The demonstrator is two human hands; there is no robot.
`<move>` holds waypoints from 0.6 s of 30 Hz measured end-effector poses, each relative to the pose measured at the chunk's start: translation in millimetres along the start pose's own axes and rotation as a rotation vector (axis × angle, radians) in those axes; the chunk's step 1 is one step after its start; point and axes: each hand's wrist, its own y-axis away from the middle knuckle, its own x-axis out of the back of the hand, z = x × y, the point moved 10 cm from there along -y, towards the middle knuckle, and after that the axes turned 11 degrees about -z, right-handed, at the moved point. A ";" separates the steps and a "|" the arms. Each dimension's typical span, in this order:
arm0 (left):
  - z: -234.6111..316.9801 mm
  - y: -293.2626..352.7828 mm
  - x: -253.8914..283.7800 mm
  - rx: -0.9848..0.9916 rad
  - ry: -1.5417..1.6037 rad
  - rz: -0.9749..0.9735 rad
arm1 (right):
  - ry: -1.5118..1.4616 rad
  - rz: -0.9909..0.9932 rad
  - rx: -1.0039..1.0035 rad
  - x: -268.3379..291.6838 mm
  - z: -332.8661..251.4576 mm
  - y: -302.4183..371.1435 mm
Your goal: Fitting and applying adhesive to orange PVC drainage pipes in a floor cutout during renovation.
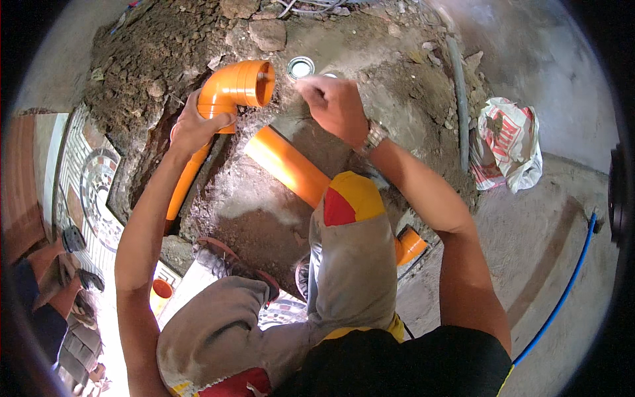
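My left hand (196, 127) grips an orange pipe elbow (225, 89) from its left side, thumb across the lower part. The elbow's wide socket faces right. Below it, an orange pipe (185, 185) slants down into the trench; I cannot tell whether the two are joined. My right hand (336, 109) is closed, its fingertips slightly blurred, just beside a small round open container (301, 67) with pale contents. What those fingers hold, if anything, is hidden. A straight orange pipe (284, 164) lies on the dirt between my arms, its lower end behind my knee.
An orange pipe end (411, 246) shows right of my knee. A torn white sack (508, 145) stands by a grey pipe (458, 99). Blue tubing (562, 298) curves over the concrete at right. Another orange fitting (161, 291) and another person's legs (49, 284) are at left.
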 end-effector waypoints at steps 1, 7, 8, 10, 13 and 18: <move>2.8 0.7 -4.9 -0.032 0.111 -0.047 | 0.004 0.006 -0.005 -0.6 7.6 -4.3; 8.6 5.3 17.7 0.000 -0.104 0.071 | 0.292 -0.473 -0.146 -44.0 2.4 15.6; 14.6 5.4 19.1 0.012 -0.175 0.071 | 0.122 -0.400 -0.098 -37.6 -7.2 12.8; 8.5 4.2 11.2 -0.002 -0.098 0.018 | 0.087 -0.231 -0.042 -18.5 -13.0 -3.2; 5.9 3.3 -1.4 -0.034 0.024 -0.065 | 0.187 0.051 0.010 0.7 -6.1 -10.1; -14.6 -1.6 -2.7 -0.002 0.303 -0.122 | 0.193 -0.363 -0.100 -42.3 13.5 0.4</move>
